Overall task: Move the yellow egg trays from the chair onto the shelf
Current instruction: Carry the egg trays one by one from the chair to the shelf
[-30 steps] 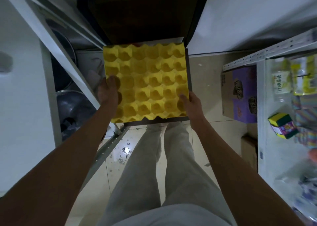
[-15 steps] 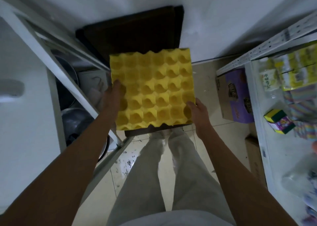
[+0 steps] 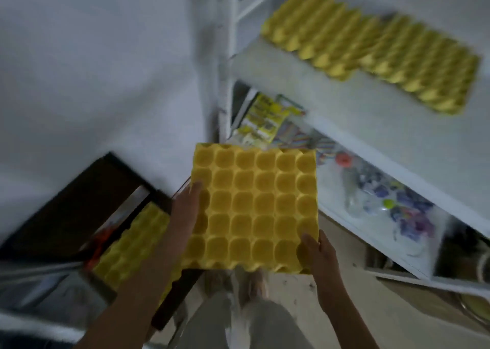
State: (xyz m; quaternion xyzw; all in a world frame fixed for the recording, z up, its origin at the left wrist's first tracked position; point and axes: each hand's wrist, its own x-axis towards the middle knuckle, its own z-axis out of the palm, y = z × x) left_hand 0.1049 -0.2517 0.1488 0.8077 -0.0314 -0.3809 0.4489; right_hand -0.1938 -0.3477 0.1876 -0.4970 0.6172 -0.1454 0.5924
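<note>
A yellow egg tray [image 3: 254,205] is held in the air in front of me, cups facing up. My left hand [image 3: 185,210] grips its left edge and my right hand [image 3: 316,253] grips its near right corner. More yellow egg trays [image 3: 132,245] lie on the dark chair [image 3: 77,202] at the lower left, partly hidden by my left arm. Two yellow egg trays [image 3: 371,49] lie side by side on the white shelf [image 3: 331,96] at the upper right.
A lower shelf board [image 3: 397,242] on the right holds yellow packets [image 3: 265,120], colourful packages and clear plastic. A white upright post [image 3: 225,57] of the shelf stands just behind the held tray. My legs and the tiled floor are below.
The top tray has been lifted off the chair and carried right toward the shelf. My view has swung right and up, so the shelf with trays now shows.
</note>
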